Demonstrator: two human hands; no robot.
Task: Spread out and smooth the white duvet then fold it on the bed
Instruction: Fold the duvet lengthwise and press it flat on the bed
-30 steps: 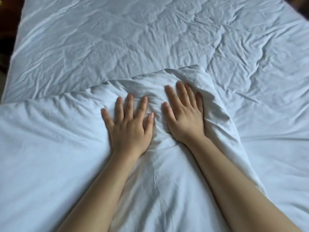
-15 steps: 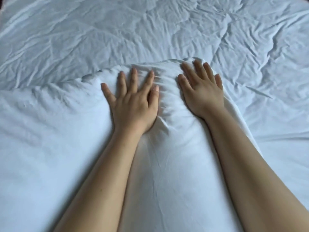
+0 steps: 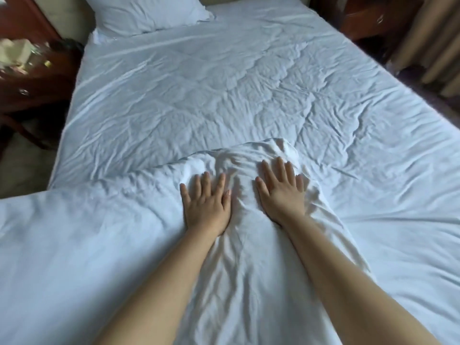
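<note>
The white duvet lies wrinkled across the whole bed. Its near part is folded over toward the head of the bed, forming a puffy flap with a bunched, rounded corner. My left hand lies flat on the flap with fingers straight and spread. My right hand lies flat beside it, just under the bunched corner, fingers straight. Both palms press down on the fabric and neither hand grasps it.
A white pillow sits at the head of the bed, far left. A dark wooden nightstand with clutter stands left of the bed. Wooden furniture and beige curtains stand along the right side.
Both hands slid forward over the folded flap, pushing its corner toward the head of the bed, with palms staying flat. My view has lifted, so more of the bed and room shows.
</note>
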